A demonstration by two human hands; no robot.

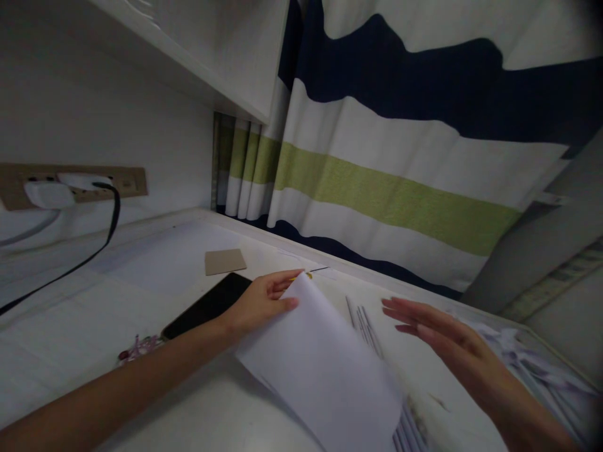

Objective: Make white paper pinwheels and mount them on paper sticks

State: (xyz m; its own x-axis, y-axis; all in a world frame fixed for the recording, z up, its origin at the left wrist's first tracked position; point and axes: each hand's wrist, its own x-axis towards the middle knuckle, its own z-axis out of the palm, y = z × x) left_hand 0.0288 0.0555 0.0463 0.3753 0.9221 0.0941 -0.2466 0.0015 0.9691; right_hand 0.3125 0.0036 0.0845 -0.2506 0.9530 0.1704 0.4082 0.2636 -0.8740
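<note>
My left hand (264, 301) pinches the upper corner of a white sheet of paper (325, 370), thumb on top and fingers behind, lifting that corner off the white desk (155, 270). The sheet slopes down to the right over several thin grey rods (365, 326) that lie on the desk. My right hand (438, 333) hovers just right of the sheet with its fingers stretched out flat and apart, holding nothing. A small yellow tip (308, 275) shows just past the lifted corner.
A black phone (207, 304) lies by my left wrist, with a pink cord bundle (139, 347) near it. A brown card (225, 261) sits further back. A wall socket strip (70, 183) holds white plugs and a black cable. A striped curtain (400, 176) hangs behind; crumpled papers (527, 358) lie right.
</note>
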